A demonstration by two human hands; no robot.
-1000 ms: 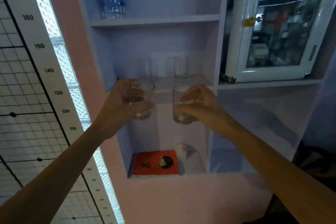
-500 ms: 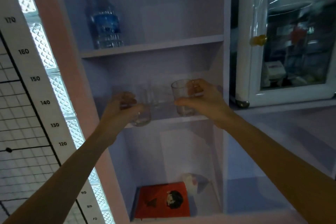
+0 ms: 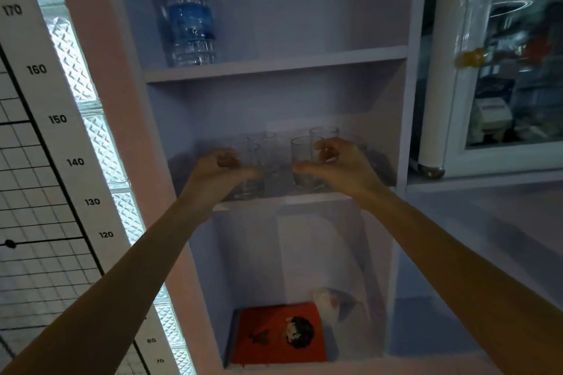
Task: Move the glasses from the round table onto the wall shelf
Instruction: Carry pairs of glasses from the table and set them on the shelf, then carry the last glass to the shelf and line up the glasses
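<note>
Both my hands reach into the middle compartment of a pale wall shelf [image 3: 286, 199]. My left hand [image 3: 217, 172] is wrapped around a clear glass [image 3: 248, 167] whose base rests at the shelf's front left. My right hand [image 3: 336, 166] grips a second clear glass [image 3: 301, 161] standing on the shelf board to the right. Behind them stand two more clear glasses, one at the back left [image 3: 263, 138] and one at the back right [image 3: 324, 134]. The round table is out of view.
A water bottle with a blue label [image 3: 190, 18] stands on the shelf above. Below lie an orange book [image 3: 278, 336] and a small white object [image 3: 327, 303]. A white glass-door cabinet [image 3: 499, 70] is to the right; a height scale [image 3: 58, 119] runs along the left wall.
Both hands rose from in front of the lower compartment and carried the two glasses up and into the middle shelf, where the glasses now stand on the board.
</note>
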